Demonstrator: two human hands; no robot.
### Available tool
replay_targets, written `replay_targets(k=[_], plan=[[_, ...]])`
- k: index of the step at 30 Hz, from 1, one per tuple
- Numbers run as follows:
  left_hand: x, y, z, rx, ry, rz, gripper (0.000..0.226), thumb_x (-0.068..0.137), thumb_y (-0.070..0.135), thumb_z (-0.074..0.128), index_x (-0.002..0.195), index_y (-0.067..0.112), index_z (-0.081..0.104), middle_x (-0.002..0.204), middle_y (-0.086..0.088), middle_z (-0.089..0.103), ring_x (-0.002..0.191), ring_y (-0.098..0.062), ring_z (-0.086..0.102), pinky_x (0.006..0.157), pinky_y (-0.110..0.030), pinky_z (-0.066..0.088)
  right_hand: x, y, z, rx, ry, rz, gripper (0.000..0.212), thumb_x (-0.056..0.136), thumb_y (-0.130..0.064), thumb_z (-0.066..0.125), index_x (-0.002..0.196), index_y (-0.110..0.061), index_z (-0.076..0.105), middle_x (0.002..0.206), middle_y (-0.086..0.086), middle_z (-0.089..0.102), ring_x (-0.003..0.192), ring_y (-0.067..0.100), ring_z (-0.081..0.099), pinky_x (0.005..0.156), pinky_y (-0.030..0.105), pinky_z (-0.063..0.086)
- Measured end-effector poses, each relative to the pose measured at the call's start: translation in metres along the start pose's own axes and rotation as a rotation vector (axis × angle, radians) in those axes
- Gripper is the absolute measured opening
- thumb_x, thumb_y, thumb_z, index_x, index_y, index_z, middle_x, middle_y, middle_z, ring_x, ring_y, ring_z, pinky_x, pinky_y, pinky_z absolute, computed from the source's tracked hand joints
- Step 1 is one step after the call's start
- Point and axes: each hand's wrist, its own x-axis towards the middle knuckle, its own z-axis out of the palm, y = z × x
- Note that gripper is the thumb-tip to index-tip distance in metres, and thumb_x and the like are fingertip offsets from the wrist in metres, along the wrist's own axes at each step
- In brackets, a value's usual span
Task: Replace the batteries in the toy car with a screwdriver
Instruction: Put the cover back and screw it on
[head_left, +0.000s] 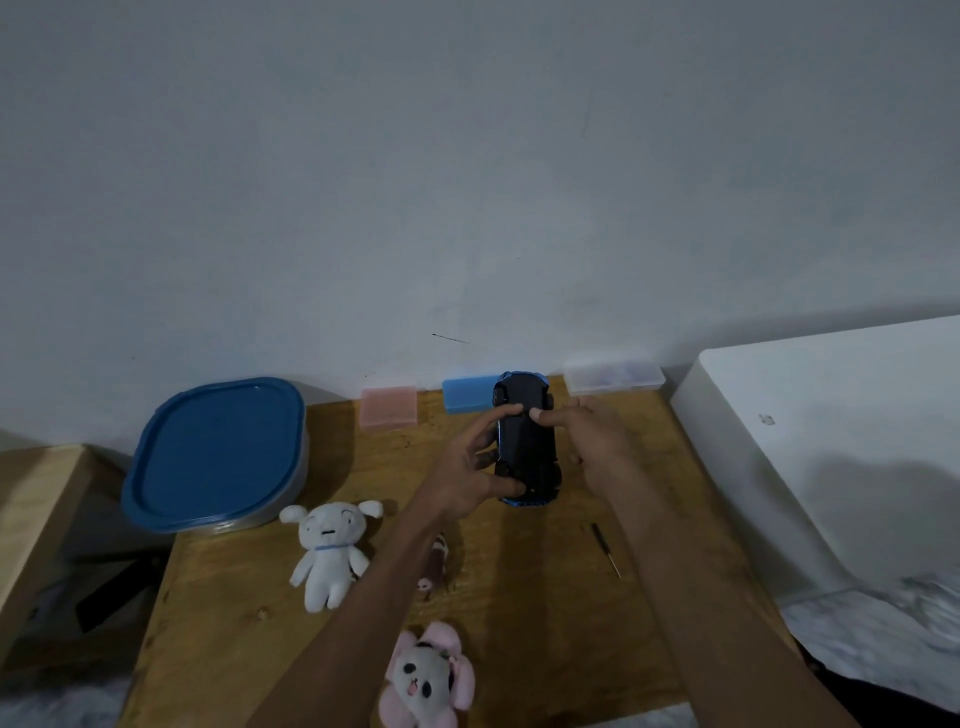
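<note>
nearest my camera, a pink-eared plush panda (427, 678) lies on the wooden counter (519, 623). i see the left hand (470, 470) with its grip closed around the toy car (527, 441), held underside-up above the counter. right hand (587, 428): grip loose, thumb touching the car's underside, other fingers spread. the screwdriver (605, 549) lies on the counter near the right forearm, untouched. a white plush (330, 551) lies to the left.

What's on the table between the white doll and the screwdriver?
In the head view, the person's left forearm crosses there, with a small brown toy beside it, between the white doll and the screwdriver.
</note>
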Motion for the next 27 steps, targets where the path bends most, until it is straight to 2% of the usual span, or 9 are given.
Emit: replay_targets(k=[5, 7, 9, 11, 14, 18, 21, 23, 27], plan=[[0.003, -0.010, 0.006, -0.005, -0.001, -0.005, 0.090, 0.069, -0.014, 0.081, 0.130, 0.047, 0.057, 0.138, -0.005, 0.059, 0.118, -0.027, 0.062, 0.086, -0.045, 0.061, 0.001, 0.019, -0.007, 0.028, -0.016, -0.019, 0.034, 0.085, -0.031, 0.078, 0.104, -0.011, 0.060, 0.107, 0.000, 0.063, 0.088, 0.006, 0.052, 0.065, 0.027, 0.039], [0.005, -0.015, 0.007, -0.028, 0.022, -0.023, 0.090, 0.069, -0.014, 0.081, 0.133, 0.043, 0.055, 0.139, -0.005, 0.058, 0.118, -0.027, 0.063, 0.085, -0.043, 0.062, 0.005, 0.031, -0.014, 0.055, 0.040, -0.026, 0.025, 0.088, -0.042, 0.072, 0.101, -0.023, 0.063, 0.105, -0.006, 0.063, 0.092, 0.009, 0.054, 0.072, 0.030, 0.045], [0.006, -0.021, 0.007, -0.050, 0.037, -0.040, 0.090, 0.069, -0.015, 0.080, 0.137, 0.037, 0.053, 0.140, -0.005, 0.058, 0.119, -0.028, 0.063, 0.087, -0.047, 0.061, 0.011, 0.052, -0.024, 0.020, 0.130, 0.007, 0.027, 0.087, -0.050, 0.070, 0.097, -0.025, 0.066, 0.101, -0.005, 0.066, 0.094, 0.015, 0.060, 0.083, 0.036, 0.052], [0.007, -0.026, 0.006, -0.047, 0.035, -0.048, 0.090, 0.069, -0.016, 0.080, 0.139, 0.032, 0.051, 0.139, -0.006, 0.058, 0.118, -0.031, 0.063, 0.090, -0.053, 0.059, 0.017, 0.083, -0.037, -0.092, 0.196, 0.047, 0.027, 0.084, -0.046, 0.075, 0.092, -0.020, 0.073, 0.095, 0.000, 0.073, 0.091, 0.021, 0.068, 0.086, 0.040, 0.056], [0.009, -0.031, 0.007, -0.046, 0.034, -0.061, 0.089, 0.070, -0.017, 0.079, 0.141, 0.027, 0.049, 0.140, -0.008, 0.057, 0.118, -0.031, 0.063, 0.091, -0.053, 0.058, 0.019, 0.131, -0.050, -0.333, 0.206, 0.099, 0.013, 0.081, -0.027, 0.081, 0.081, -0.015, 0.076, 0.086, 0.005, 0.074, 0.086, 0.030, 0.071, 0.078, 0.039, 0.058], [0.012, -0.039, 0.010, -0.043, 0.034, -0.074, 0.088, 0.070, -0.017, 0.079, 0.138, 0.031, 0.050, 0.139, -0.008, 0.058, 0.119, -0.032, 0.063, 0.094, -0.055, 0.056, 0.008, 0.164, -0.050, -0.557, 0.226, 0.139, 0.026, 0.082, -0.020, 0.080, 0.105, -0.011, 0.071, 0.103, 0.008, 0.070, 0.088, 0.021, 0.060, 0.075, 0.026, 0.044], [0.012, -0.044, 0.013, -0.042, 0.037, -0.088, 0.088, 0.070, -0.017, 0.079, 0.137, 0.033, 0.051, 0.138, -0.009, 0.058, 0.120, -0.034, 0.061, 0.095, -0.054, 0.056, 0.008, 0.168, -0.046, -0.621, 0.256, 0.134, 0.023, 0.086, -0.017, 0.076, 0.107, -0.010, 0.069, 0.105, 0.009, 0.069, 0.096, 0.026, 0.064, 0.073, 0.024, 0.042], [0.011, -0.046, 0.015, -0.050, 0.037, -0.094, 0.088, 0.069, -0.017, 0.079, 0.137, 0.033, 0.052, 0.138, -0.008, 0.059, 0.121, -0.034, 0.061, 0.095, -0.053, 0.056, 0.013, 0.171, -0.046, -0.645, 0.250, 0.115, 0.019, 0.087, -0.016, 0.074, 0.104, -0.010, 0.070, 0.104, 0.009, 0.069, 0.092, 0.024, 0.064, 0.074, 0.024, 0.045], [0.007, -0.040, 0.018, -0.077, 0.041, -0.094, 0.088, 0.070, -0.019, 0.077, 0.139, 0.029, 0.050, 0.136, -0.008, 0.059, 0.117, -0.029, 0.063, 0.083, -0.035, 0.061, 0.021, 0.163, -0.044, -0.546, 0.243, 0.117, 0.015, 0.089, -0.018, 0.072, 0.103, -0.013, 0.076, 0.101, 0.008, 0.074, 0.083, 0.019, 0.064, 0.075, 0.027, 0.052]])
